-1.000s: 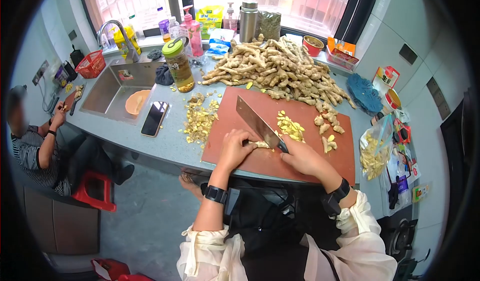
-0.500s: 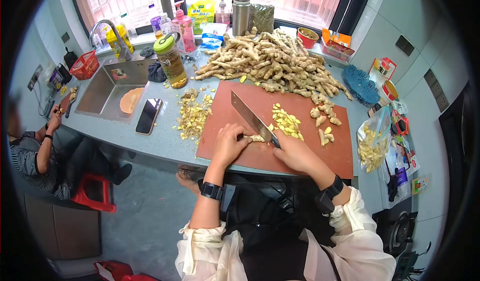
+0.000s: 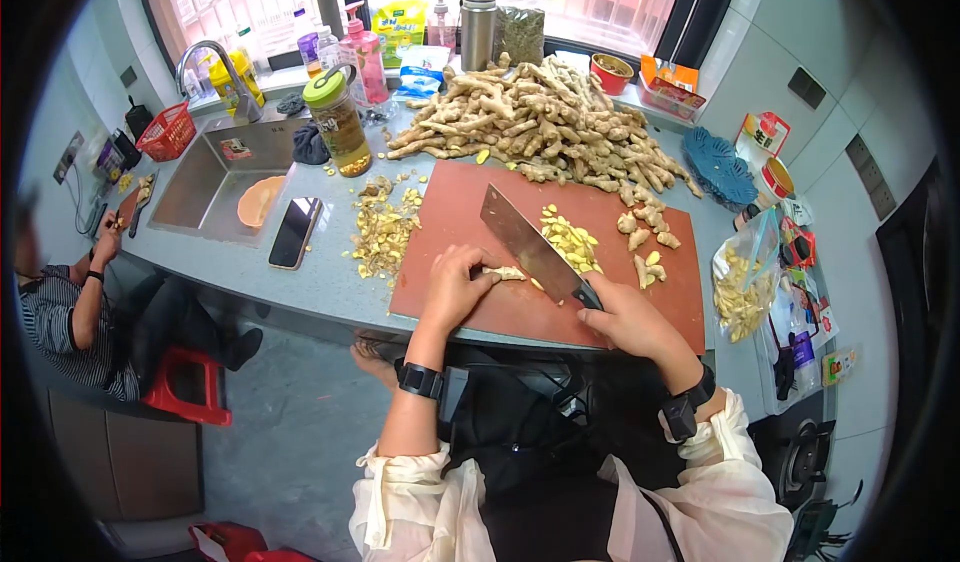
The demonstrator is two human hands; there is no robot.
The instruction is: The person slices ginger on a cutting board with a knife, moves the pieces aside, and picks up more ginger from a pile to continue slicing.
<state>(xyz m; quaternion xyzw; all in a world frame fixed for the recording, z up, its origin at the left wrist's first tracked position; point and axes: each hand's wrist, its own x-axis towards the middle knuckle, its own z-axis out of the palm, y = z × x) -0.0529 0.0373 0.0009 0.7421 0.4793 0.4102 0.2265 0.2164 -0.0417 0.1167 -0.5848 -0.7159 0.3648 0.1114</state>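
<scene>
My left hand (image 3: 460,284) is closed on one end of a piece of ginger (image 3: 506,274) lying on the reddish-brown cutting board (image 3: 445,224). Wrapped round the black handle of a cleaver (image 3: 528,246) is my right hand (image 3: 628,314). The broad blade slants up and to the left, just right of the held piece. Behind the blade sits a heap of yellow ginger slices (image 3: 568,239), partly hidden by it. Several uncut ginger knobs (image 3: 650,270) rest on the board's right side. A large pile of whole ginger (image 3: 540,122) rises beyond the board.
Ginger scraps (image 3: 385,227) and a phone (image 3: 296,232) lie left of the board. Further left is the sink (image 3: 190,197), where a lidded jar (image 3: 340,127) stands nearby. A bag of ginger pieces (image 3: 742,287) is at right. Another person (image 3: 75,307) sits at far left.
My right hand has moved right with the cleaver, so the blade now stands away from the ginger piece. My left hand stays almost in place on it.
</scene>
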